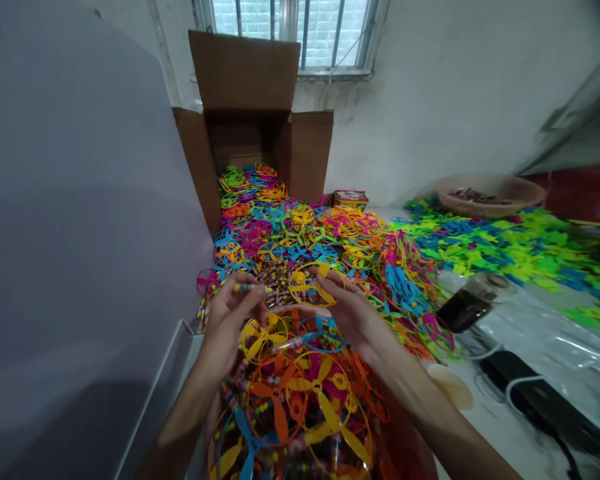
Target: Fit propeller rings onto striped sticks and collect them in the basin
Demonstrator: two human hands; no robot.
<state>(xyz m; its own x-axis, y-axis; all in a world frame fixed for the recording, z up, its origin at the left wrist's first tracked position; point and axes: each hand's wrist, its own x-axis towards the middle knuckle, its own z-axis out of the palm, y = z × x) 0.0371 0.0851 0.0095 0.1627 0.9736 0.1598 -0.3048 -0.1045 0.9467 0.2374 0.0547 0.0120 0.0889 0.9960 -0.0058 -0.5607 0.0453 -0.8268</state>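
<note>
My left hand (234, 308) pinches a small tube with coloured bands (245, 288), its yellow tip pointing right. Facing it, my right hand (347, 303) grips a yellow ringed propeller (307, 291) by its rim. The tube and the propeller are apart, with a short gap between them. Below both hands stands a reddish tub (405, 427), heaped with orange, yellow and blue propellers, some with tubes attached. Just beyond its rim lies a heap of small banded pieces (276, 277).
Loose ringed propellers (300, 233) spill from an open cardboard box (310, 157). To the right are green and blue flat pieces (500, 247), a bowl (490, 207), a dark can (473, 303) and a black power strip (540, 393). A pale panel (90, 233) bounds the left side.
</note>
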